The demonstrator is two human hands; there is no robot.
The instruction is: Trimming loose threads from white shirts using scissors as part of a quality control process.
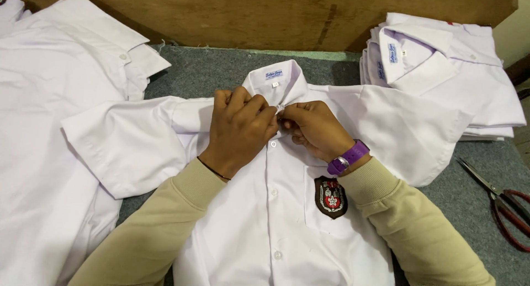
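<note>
A white short-sleeved shirt lies flat, front up, on a grey felt surface. It has a dark embroidered badge on its chest pocket and a label inside the collar. My left hand and my right hand meet just below the collar, both pinching the shirt's front placket at the top button. The right wrist wears a purple watch. The top button is hidden by my fingers.
A stack of folded white shirts sits at the back right. Loose white shirts are piled on the left. Red-handled scissors lie at the right edge. A wooden board stands behind.
</note>
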